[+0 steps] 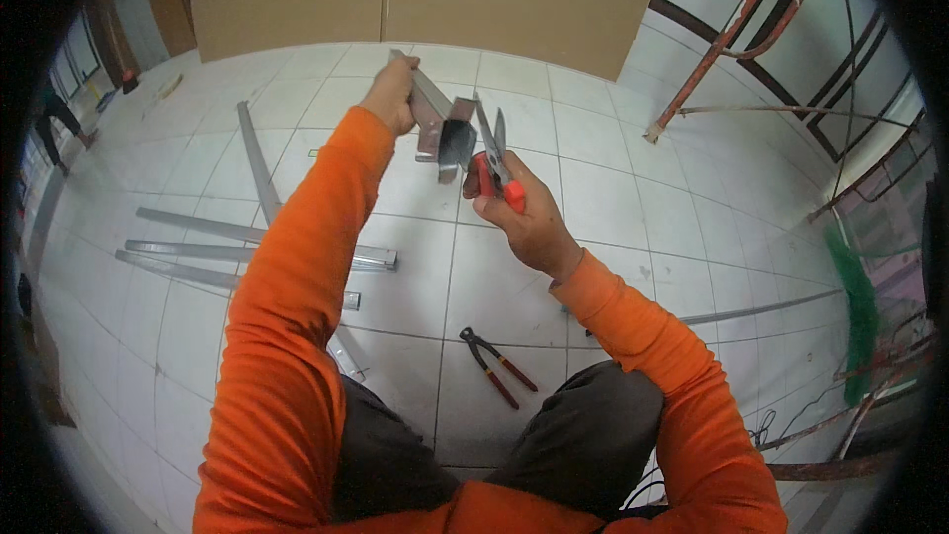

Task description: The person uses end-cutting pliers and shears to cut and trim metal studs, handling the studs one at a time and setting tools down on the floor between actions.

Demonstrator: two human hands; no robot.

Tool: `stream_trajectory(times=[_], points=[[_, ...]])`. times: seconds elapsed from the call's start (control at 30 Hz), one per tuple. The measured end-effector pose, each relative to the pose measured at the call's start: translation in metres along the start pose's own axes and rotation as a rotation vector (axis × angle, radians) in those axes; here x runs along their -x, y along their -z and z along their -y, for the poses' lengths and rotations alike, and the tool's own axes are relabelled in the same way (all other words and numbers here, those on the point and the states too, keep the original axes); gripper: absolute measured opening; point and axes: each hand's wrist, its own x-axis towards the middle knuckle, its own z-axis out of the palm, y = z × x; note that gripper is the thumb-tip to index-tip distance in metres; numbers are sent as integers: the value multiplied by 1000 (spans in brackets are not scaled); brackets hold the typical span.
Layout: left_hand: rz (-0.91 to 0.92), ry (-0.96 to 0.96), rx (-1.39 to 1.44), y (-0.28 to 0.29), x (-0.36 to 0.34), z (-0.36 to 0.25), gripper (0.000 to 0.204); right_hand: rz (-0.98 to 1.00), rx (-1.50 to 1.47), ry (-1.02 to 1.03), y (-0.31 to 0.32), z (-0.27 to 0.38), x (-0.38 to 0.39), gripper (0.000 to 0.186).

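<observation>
My left hand [393,97] is closed around a long grey metal channel [427,97], held up in front of me above the floor. At its near end the metal is cut and bent into flaps, one of them dark and shiny. Beside that end, my right hand [534,218] grips a pair of red-handled tin snips [494,153], blades pointing up and parted. Whether the blades touch the metal I cannot tell. On the tiles between my knees lies a pair of end-cutting pincers [484,351] with dark red handles, jaws toward the far side.
Several loose metal channels [193,250] lie on the tiles to the left, some reaching under my left forearm. A large brown board [524,5] stands at the back. Rusty scaffold frames [712,59] and green bristly material [852,307] are at right. Another person's legs [61,119] show far left.
</observation>
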Motion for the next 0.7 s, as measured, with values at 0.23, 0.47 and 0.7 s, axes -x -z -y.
stream_trajectory(times=[0.23, 0.47, 0.7], points=[[-22, 43, 77, -12, -24, 25, 27, -67, 165, 77, 8, 8, 0, 31], [1, 89, 127, -16, -20, 37, 31, -107, 375, 106, 18, 19, 1, 29], [56, 140, 76, -18, -9, 46, 29, -150, 378, 99, 14, 14, 2, 23]])
